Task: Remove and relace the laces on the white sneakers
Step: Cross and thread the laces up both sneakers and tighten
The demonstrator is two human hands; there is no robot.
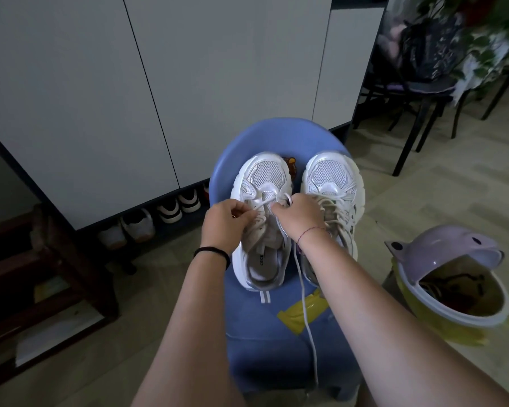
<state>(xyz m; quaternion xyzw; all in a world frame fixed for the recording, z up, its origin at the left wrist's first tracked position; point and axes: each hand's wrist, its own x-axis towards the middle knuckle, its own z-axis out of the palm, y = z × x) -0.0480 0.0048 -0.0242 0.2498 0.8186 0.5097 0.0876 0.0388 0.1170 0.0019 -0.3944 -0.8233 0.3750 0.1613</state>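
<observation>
Two white sneakers stand side by side, toes pointing away from me, on a blue chair [276, 342]. The left sneaker [263, 177] has its lace mostly out, with only a low crossing near the toe. My left hand [227, 220] pinches one strand of the white lace [306, 318] over the eyelets. My right hand [299, 214] grips the other strand, whose long end trails down over the seat toward me. The right sneaker [332, 177] is fully laced; my right forearm crosses its heel.
A yellow bin [459, 306] with a pale purple lid [441, 245] stands on the floor at the right. White cabinet doors [100, 98] fill the left, with shoes [171, 210] beneath. A dark wooden stool [56, 274] is at the left, black chair legs [409, 136] at the back right.
</observation>
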